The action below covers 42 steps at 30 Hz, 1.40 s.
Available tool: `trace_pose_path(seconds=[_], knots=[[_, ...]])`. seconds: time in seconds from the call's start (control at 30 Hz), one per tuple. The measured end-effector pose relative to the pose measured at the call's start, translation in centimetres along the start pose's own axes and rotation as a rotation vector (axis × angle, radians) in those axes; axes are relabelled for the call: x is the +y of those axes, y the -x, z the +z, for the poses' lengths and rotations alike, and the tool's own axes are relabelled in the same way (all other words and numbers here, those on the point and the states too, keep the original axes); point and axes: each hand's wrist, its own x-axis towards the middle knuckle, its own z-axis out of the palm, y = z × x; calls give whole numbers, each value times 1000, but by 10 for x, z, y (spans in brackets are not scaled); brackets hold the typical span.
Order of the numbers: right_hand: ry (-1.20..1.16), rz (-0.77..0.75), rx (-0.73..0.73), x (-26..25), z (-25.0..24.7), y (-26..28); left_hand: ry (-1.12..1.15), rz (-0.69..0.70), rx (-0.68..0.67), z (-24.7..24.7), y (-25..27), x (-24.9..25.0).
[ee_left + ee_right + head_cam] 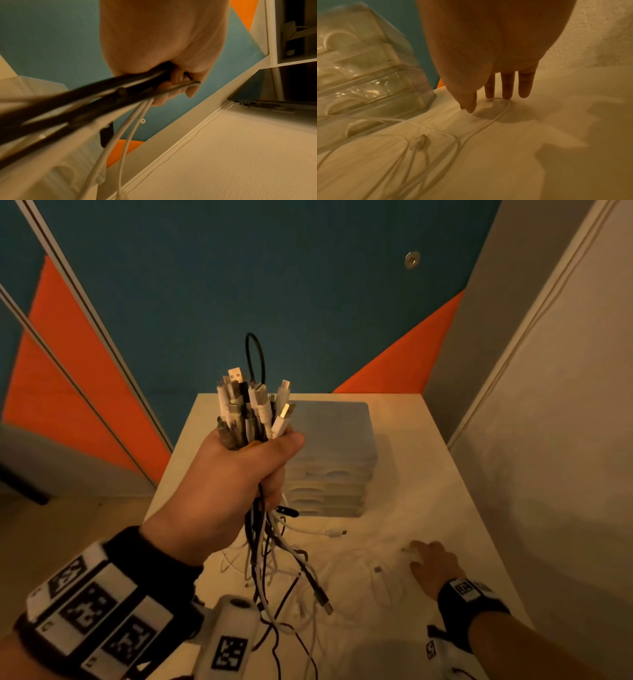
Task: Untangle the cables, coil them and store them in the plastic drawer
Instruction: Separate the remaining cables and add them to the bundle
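My left hand point(239, 470) is raised above the table and grips a bundle of cables point(255, 409), black and white, with their plugs sticking up out of the fist. The cable tails point(274, 563) hang down in a tangle onto the table; in the left wrist view the cables point(109, 97) run out of the curled fingers. My right hand point(430, 563) is low on the table at the right, fingers straight. Its fingertips point(506, 93) touch a loop of thin white cable point(489, 121) lying on the table. The clear plastic drawer unit point(335, 460) stands behind the bundle.
The white table point(462, 474) sits in a corner, with a blue and orange wall behind and a white wall point(565, 440) at the right. More white cable point(419, 143) with a plug lies by the drawer unit point(368, 75). A dark laptop point(283, 92) shows in the left wrist view.
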Motion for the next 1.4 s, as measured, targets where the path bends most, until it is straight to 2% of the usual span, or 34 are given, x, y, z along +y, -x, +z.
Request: trace_pose_path(seconds=[0.13,0.23,0.3,0.37,0.57,0.7,0.83,1.03,1.13,1.3,1.4], knots=[[60,30,38,-2,6,0,1,-2,-4,0,2,-5],[-224,33,133,3,-9,2,-29,18,3,-1,0,-7],[-518,-69,232,-4,-39,10,-39,22,20,-1,-2,-9],[-710,-179,327,-20,-81,25,-51,19,53,0,-4,-13],[-1033,-495,455,-90,-171,79,-44,-12,70,15,-12,-23],[-1060,-714,444,-137,-194,123,14,-26,79,29,-15,-28],[-1087,-812,368,-173,-192,153,68,-8,96,43,-14,-31],[-1073,-811,310,-187,-185,160,105,-11,122,47,-9,-32],[-1100,-803,205,-191,-186,161,115,2,86,48,-7,-31],[-1052,-888,240,-187,-183,155,33,4,61,42,-9,-31],[-1051,-931,169,-178,-176,148,31,28,96,41,-11,-26]])
